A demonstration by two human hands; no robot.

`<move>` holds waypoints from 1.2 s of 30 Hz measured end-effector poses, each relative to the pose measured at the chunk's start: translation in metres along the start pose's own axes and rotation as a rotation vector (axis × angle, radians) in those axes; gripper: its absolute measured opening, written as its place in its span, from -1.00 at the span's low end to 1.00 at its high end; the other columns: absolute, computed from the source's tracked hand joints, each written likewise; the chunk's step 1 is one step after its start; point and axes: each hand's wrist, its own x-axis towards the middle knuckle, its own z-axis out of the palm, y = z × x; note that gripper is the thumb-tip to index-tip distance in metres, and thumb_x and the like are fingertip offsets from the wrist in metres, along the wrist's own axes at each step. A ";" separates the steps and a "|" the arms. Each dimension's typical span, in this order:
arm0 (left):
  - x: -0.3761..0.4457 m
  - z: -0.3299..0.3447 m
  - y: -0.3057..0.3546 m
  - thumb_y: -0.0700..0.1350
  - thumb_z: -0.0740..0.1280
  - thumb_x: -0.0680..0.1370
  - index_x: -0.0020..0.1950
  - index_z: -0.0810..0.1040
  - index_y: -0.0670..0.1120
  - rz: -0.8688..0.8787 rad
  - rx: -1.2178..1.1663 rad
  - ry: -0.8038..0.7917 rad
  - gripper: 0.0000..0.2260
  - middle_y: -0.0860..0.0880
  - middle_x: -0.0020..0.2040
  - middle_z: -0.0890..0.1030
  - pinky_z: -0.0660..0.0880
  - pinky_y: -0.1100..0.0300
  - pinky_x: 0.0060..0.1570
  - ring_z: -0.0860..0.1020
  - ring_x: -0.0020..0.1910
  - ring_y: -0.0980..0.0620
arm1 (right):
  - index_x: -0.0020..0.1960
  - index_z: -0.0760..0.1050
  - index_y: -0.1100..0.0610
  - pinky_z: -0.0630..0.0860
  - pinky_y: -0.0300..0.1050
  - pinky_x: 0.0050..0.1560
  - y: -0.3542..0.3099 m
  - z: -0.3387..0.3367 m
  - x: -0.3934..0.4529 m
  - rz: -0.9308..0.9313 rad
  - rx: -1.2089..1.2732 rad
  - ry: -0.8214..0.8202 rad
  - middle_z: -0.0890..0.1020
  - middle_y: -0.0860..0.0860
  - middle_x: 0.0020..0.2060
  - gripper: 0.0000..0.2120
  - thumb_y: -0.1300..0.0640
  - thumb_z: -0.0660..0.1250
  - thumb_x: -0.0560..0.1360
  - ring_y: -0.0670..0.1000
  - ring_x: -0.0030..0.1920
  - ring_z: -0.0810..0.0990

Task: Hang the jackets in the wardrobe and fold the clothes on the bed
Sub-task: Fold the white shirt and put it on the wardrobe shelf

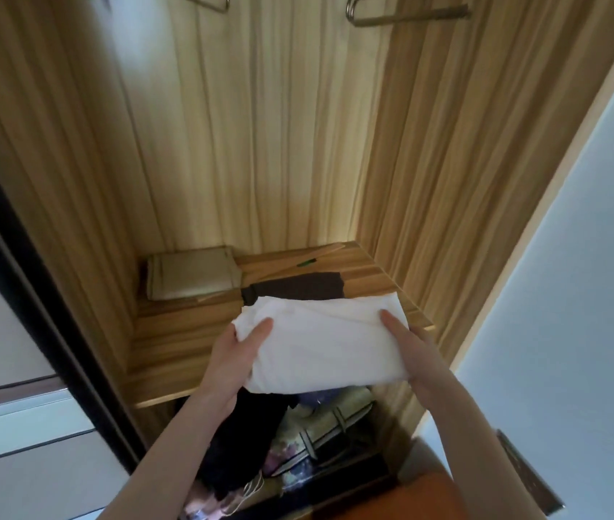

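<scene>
Both hands hold a folded white garment (pixel 326 343) between them at the front of a wooden shelf (pixel 170 354) inside the wardrobe (pixel 260 144). The left hand (pixel 239 354) grips the garment's left end, thumb lying on top and the other fingers hidden beneath the cloth. The right hand (pixel 408 345) grips the right end the same way, thumb on top near the far corner, fingers out of sight below. The garment spans the gap between the two hands; its near half hangs past the shelf's front edge, and its far half is over the shelf's right part, though whether it touches the wood cannot be told.

Just behind the garment lies a dark brown cloth (pixel 297 285), its near edge covered by the white one. To the left of that, in the back left corner, sits a folded beige item (pixel 192 273), close to the wardrobe's left wall. A thin wooden stick (pixel 297 262) runs slantwise across the back of the shelf. The left front of the shelf is bare wood, the largest open stretch. The shelf's right edge meets the wardrobe's right wall, right beside the right hand.

Below the shelf's front edge, dark clothing (pixel 237 444) and a patterned bag (pixel 320 429) fill the lower compartment. Two metal hangers (pixel 406 13) show at the top.
</scene>
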 end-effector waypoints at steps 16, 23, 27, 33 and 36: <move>0.172 0.005 -0.005 0.00 0.45 0.61 0.41 0.51 -0.09 -0.010 -0.070 0.117 -0.59 0.07 0.04 0.60 0.46 0.22 -0.22 0.56 -0.05 0.14 | 0.25 0.57 0.15 0.58 -0.02 0.10 -0.005 0.086 0.189 -0.057 -0.232 -0.036 0.66 0.00 0.07 -0.56 -0.18 0.39 0.58 0.01 0.06 0.64; 0.203 0.006 -0.033 0.00 0.45 0.61 0.46 0.47 -0.18 -0.030 0.111 0.229 -0.52 -0.07 0.24 0.58 0.48 0.11 0.03 0.54 0.12 -0.05 | 0.11 0.57 0.22 0.50 -0.03 0.01 0.015 0.101 0.231 -0.087 -0.482 -0.058 0.64 0.06 -0.05 -0.59 -0.16 0.28 0.65 0.06 -0.02 0.60; 0.208 0.009 -0.043 0.14 0.42 0.60 0.48 0.42 -0.20 0.008 0.431 0.307 -0.41 -0.15 0.33 0.57 0.52 0.04 0.13 0.57 0.28 -0.18 | 0.09 0.53 0.19 0.51 0.06 0.10 0.033 0.108 0.241 -0.111 -0.590 -0.028 0.60 0.05 -0.11 -0.61 -0.15 0.24 0.67 0.14 0.03 0.60; 0.199 0.013 -0.052 0.10 0.28 0.67 0.50 0.40 -0.11 0.561 1.095 0.420 -0.53 -0.19 0.45 0.47 0.43 -0.17 0.41 0.43 0.43 -0.21 | 0.59 0.25 0.12 0.37 0.16 0.45 0.052 0.106 0.232 -0.570 -0.956 0.120 0.36 0.10 0.52 -0.49 -0.11 0.12 0.72 0.16 0.48 0.38; 0.200 0.025 -0.057 0.12 0.04 0.73 0.52 0.44 -0.09 0.771 1.296 0.189 -0.53 -0.14 0.47 0.50 0.31 -0.13 0.54 0.41 0.50 -0.16 | 0.61 0.29 0.03 0.21 0.15 0.60 0.059 0.105 0.233 -0.893 -1.122 -0.044 0.35 0.00 0.59 -0.49 -0.15 0.01 0.74 0.04 0.61 0.24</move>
